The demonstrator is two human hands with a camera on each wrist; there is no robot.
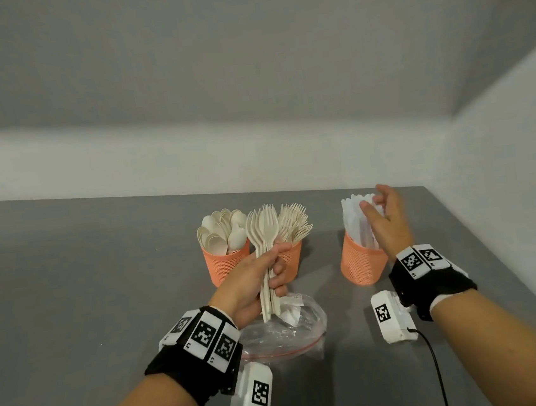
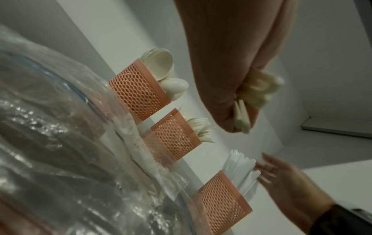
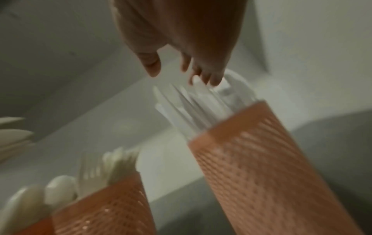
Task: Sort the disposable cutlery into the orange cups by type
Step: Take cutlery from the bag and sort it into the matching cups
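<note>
My left hand grips a bundle of forks by the handles, fingers and thumb curled round them, tines up. I hold the bundle upright just in front of the middle cup, above a clear bag that lies on the grey table. From the left wrist the fist shows closed round the handles, with the ends sticking out below it.

My right hand holds nothing; its fingers are spread and loose at the tops of the white knives standing in the right cup. From the right wrist the fingertips sit at the knife tips; the blur keeps me from telling whether they touch.

Three orange cups stand in a row at the far side of the table. The left cup is full of spoons, bowls up. The middle cup, just beside it, holds forks fanned to the right. The right cup stands apart from those two, with the knives.
</note>
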